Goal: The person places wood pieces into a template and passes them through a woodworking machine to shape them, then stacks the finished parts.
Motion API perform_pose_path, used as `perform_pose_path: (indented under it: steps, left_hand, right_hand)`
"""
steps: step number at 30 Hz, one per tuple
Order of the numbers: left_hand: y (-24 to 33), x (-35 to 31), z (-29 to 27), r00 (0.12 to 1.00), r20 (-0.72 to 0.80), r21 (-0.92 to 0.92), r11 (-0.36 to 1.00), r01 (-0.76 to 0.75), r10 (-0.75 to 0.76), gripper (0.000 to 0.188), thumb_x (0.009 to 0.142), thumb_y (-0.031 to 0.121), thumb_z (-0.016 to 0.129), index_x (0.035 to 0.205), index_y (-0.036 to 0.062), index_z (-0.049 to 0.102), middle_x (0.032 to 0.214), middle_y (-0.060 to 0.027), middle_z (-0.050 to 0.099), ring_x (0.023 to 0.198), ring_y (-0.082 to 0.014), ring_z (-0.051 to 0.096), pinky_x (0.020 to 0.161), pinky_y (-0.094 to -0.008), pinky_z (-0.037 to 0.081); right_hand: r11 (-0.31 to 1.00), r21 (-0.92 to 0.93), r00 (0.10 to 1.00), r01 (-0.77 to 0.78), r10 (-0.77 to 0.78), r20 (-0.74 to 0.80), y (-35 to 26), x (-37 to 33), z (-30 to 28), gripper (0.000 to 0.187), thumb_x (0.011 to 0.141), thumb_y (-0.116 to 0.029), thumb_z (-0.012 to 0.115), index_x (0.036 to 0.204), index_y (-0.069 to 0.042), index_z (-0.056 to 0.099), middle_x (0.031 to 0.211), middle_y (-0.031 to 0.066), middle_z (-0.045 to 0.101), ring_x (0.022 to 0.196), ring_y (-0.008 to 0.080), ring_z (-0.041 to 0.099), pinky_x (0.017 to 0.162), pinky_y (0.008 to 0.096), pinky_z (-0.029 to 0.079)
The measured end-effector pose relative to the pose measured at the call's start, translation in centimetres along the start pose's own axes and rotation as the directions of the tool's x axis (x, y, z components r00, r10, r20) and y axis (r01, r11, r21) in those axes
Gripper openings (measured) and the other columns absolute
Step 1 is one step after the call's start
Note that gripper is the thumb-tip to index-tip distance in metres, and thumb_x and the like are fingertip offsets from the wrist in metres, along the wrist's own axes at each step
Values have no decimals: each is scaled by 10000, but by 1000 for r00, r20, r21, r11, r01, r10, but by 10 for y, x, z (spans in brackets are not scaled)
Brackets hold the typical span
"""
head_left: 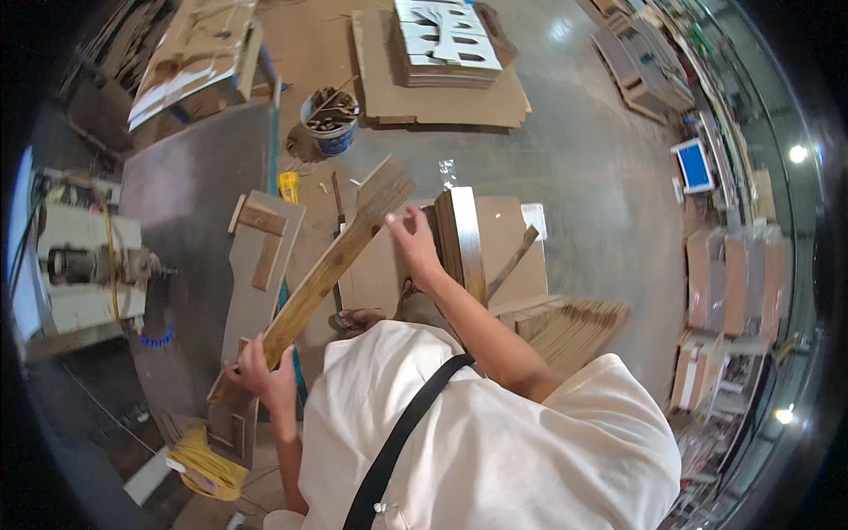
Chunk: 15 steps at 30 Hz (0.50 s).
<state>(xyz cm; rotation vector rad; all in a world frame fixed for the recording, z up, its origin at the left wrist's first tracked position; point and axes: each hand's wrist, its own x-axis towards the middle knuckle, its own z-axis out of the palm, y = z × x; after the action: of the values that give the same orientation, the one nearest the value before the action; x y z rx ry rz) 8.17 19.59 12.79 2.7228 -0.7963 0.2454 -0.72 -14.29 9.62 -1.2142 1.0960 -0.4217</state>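
Note:
A long brown wooden board [340, 256] lies slantwise across my front, wider at its far right end. Around its near left end my left hand [263, 375] is closed. My right hand [412, 240] grips the right edge close to the wide end, with thumb and fingertips on the wood. Under and left of the board, a pale shaped panel [240, 287] with wooden blocks fixed on it rests at the edge of a grey-topped table [199, 168]. Just right of my right hand stands a stack of boards [455, 234] with a white face.
A machine with a motor [88, 265] is at the left. Ahead stand a bucket of wood scraps [331, 119] and a pile of white panels with cutouts [448, 40] on cardboard. More stacked boards [579, 331] lean at my right. Yellow strapping [208, 464] lies lower left.

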Motion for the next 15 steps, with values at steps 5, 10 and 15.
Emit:
perform_pose_path:
  steps: [5,10,15]
  left_hand:
    - [100,31,19,975,220,-198,980,34,11,576,692,291,870,1199,106,670,1206,-91,647,1188,-280,563,1175,-565,201]
    - [171,50,33,880,357,-287,933,-216,314,524,737,278,841,1197,95,670,1204,-87,637,1169,-283,574,1178,-562,171]
    - [197,85,37,782,481,-396,894,-210,397,466,802,286,800,1186,57,670,1169,-118,657,1080,-302,621,1018,-441,437]
  right_hand:
    - [893,288,883,-344,204,422,17,-34,-22,575,955,-421,650,1378,-62,498,1308,99,553,1204,212,524,1001,452,442]
    - [731,628,963,-266,166,215,18,-29,-67,342,978,-319,645,1160,-31,617,1048,68,699,924,156,664,785,320,543]
    - [683,717,987,-139,152,48,43,-10,-158,272,990,-323,622,1050,-57,625,930,60,723,741,125,677,556,237,510]
